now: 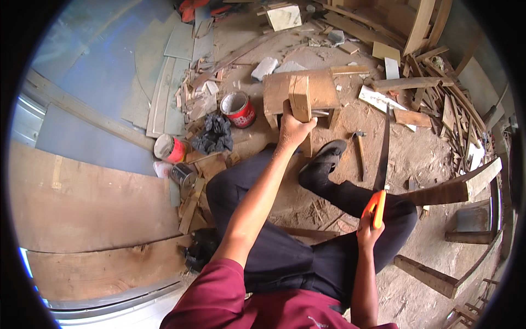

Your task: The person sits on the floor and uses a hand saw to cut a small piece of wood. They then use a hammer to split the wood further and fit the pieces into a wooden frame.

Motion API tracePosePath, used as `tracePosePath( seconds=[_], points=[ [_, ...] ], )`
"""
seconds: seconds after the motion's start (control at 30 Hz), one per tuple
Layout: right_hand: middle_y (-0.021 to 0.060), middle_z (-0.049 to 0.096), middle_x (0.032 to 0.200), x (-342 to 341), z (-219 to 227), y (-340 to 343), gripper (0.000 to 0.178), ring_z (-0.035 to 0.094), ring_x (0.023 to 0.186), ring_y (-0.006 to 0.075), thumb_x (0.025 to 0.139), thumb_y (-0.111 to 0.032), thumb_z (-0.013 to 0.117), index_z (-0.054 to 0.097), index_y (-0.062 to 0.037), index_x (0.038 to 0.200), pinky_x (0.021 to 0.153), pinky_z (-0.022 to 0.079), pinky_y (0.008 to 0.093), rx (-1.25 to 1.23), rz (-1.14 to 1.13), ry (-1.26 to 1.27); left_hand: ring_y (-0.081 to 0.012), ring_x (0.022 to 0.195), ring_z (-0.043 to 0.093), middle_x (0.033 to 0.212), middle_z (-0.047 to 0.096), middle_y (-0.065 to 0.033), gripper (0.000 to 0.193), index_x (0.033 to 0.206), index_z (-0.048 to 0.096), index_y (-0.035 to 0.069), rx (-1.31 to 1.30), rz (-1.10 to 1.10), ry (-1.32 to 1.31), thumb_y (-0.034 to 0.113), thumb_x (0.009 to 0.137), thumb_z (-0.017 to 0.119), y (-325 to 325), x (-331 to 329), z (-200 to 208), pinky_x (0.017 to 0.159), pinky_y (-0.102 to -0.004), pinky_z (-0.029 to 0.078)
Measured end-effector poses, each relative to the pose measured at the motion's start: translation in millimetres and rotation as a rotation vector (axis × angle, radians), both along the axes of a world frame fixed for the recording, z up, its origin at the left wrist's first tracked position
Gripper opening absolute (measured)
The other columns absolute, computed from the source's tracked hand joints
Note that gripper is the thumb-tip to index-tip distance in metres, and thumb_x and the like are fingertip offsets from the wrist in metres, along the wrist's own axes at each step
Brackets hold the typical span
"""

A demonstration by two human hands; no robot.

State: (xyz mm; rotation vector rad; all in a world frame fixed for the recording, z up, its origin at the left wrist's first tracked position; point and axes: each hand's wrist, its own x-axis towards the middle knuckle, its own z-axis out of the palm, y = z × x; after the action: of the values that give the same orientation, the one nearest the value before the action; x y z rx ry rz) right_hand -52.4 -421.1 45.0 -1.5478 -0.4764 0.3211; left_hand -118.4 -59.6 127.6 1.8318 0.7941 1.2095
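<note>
My left hand (296, 129) reaches forward, its fingers wrapped round a wooden block (299, 97) that is held over a low wooden stool (275, 89). Part of the wood extends below the hand, in front of the stool. Over my right knee, my right hand (369, 232) is closed on the orange handle of a handsaw (383, 156). The saw's long dark blade points away from me, apart from the block. A hammer (359, 156) with a wooden handle lies on the ground between the stool and the blade.
Left of the stool stand a red paint can (239, 111) and a crumpled black plastic bag (212, 136). Another red can (169, 148) lies tilted nearby. Scrap wood (460, 123) piles up at the right, with a wooden frame (430, 274) nearer. Large boards (93, 203) lie at my left.
</note>
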Motion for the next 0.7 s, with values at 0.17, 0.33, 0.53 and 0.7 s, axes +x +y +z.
tracePosePath(
  seconds=[0.17, 0.33, 0.53, 0.7],
  points=[
    [-0.0021, 0.044, 0.052, -3.9, -9.9, -4.5, 0.013, 0.040, 0.041, 0.0055, 0.092, -0.006, 0.057, 0.054, -0.0004, 0.081, 0.039, 0.029, 0.0224, 0.007, 0.066, -0.047, -0.0234, 0.093, 0.065, 0.102, 0.066, -0.0131, 0.059, 0.114, 0.053, -0.001, -0.203, -0.083, -0.014, 0.013, 0.064, 0.081, -16.5, -53.6, 20.5, 0.084, -0.0359, 0.051],
    [0.0008, 0.046, 0.052, -12.9, 10.8, -7.9, 0.014, 0.040, 0.040, 0.0072, 0.092, -0.007, 0.058, 0.053, -0.0012, 0.081, 0.038, 0.030, 0.0230, 0.042, 0.076, 0.129, -0.0218, 0.088, 0.065, 0.097, 0.067, -0.0096, 0.048, 0.109, 0.056, 0.000, -0.225, -0.138, 0.001, 0.016, 0.071, 0.080, -40.0, -97.8, -5.3, 0.080, -0.0352, 0.052],
    [-0.0053, 0.044, 0.054, -15.1, 14.5, 5.7, 0.021, 0.040, 0.044, 0.0028, 0.095, -0.011, 0.059, 0.055, -0.0031, 0.076, 0.041, 0.029, 0.0217, 0.067, 0.073, 0.141, -0.0203, 0.107, 0.060, 0.115, 0.062, -0.0097, 0.062, 0.125, 0.053, -0.001, -0.430, 0.017, -0.063, 0.008, 0.070, 0.081, -67.1, -154.1, -158.3, 0.094, -0.0343, 0.047],
    [-0.0058, 0.045, 0.054, -15.8, 11.0, -4.3, 0.026, 0.039, 0.046, 0.0026, 0.095, -0.015, 0.061, 0.053, -0.0051, 0.072, 0.042, 0.028, 0.0215, -0.050, 0.054, 0.129, -0.0220, 0.096, 0.065, 0.103, 0.067, -0.0116, 0.052, 0.115, 0.057, -0.002, -0.435, -0.100, -0.008, 0.008, 0.070, 0.080, -80.8, -130.4, -68.1, 0.087, -0.0339, 0.050]
  ],
)
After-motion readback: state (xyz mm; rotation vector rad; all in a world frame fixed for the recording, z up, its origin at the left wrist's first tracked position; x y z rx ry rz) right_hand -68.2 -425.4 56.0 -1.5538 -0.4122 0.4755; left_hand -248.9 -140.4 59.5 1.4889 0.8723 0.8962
